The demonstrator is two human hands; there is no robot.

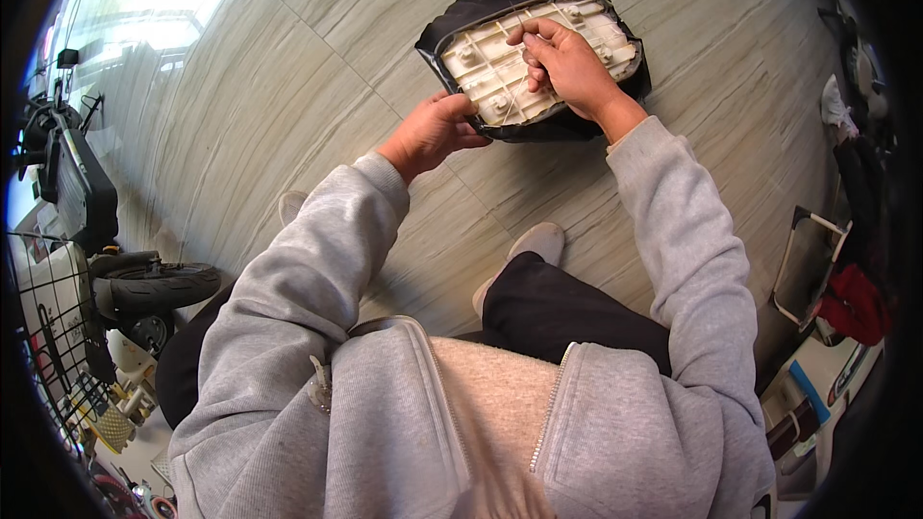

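Note:
A scooter seat is held upside down in front of me, its cream ribbed plastic base facing up and black cover folded around the rim. My left hand grips the near left edge of the seat, fingers curled over the black cover. My right hand rests on the plastic base near its middle, fingers bent and pinched on the ribs or something small that I cannot make out. Both arms wear grey sleeves.
Grey streaked floor tiles lie below. A scooter with a black tyre and a wire basket stands at the left. Another vehicle's white body and a red part sit at the right. My shoe is under the seat.

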